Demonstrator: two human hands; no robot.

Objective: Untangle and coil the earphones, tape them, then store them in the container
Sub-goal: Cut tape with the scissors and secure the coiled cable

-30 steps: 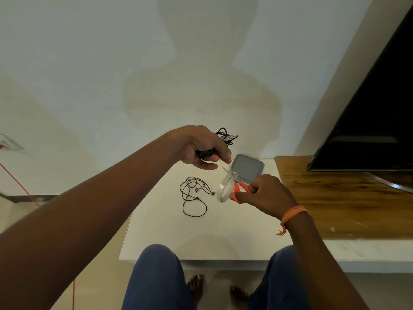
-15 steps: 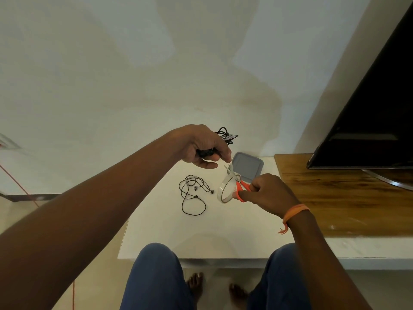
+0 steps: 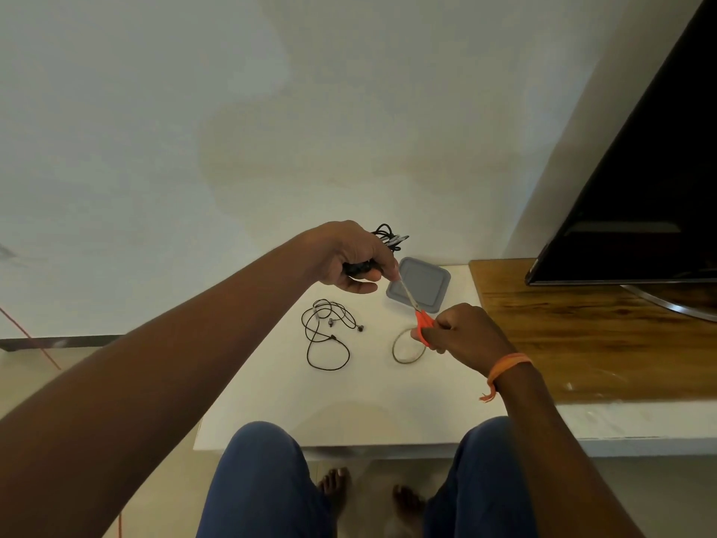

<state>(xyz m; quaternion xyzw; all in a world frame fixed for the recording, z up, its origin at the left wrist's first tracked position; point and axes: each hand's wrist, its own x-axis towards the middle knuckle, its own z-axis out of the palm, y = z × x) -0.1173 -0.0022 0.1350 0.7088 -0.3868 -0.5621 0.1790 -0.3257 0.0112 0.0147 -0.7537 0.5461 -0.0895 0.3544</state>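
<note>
My left hand (image 3: 357,258) grips a coiled bundle of black earphones (image 3: 390,236) above the white table; loops stick out past my knuckles. My right hand (image 3: 461,333) holds orange-handled scissors (image 3: 417,310), blades pointing up toward my left fingertips. A clear tape roll (image 3: 405,347) lies flat on the table just left of my right hand. A second, loose black earphone set (image 3: 328,335) lies tangled on the table. The grey square container (image 3: 421,285) with its lid on sits at the table's far side.
The white table (image 3: 349,405) ends just in front of my knees. A wooden surface (image 3: 582,335) adjoins it on the right, carrying a black TV (image 3: 640,207) on a curved stand. A plain wall lies behind.
The tape roll, earlier hanging upright between my hands, now lies flat on the table. The scissors have swung up toward my left fingertips.
</note>
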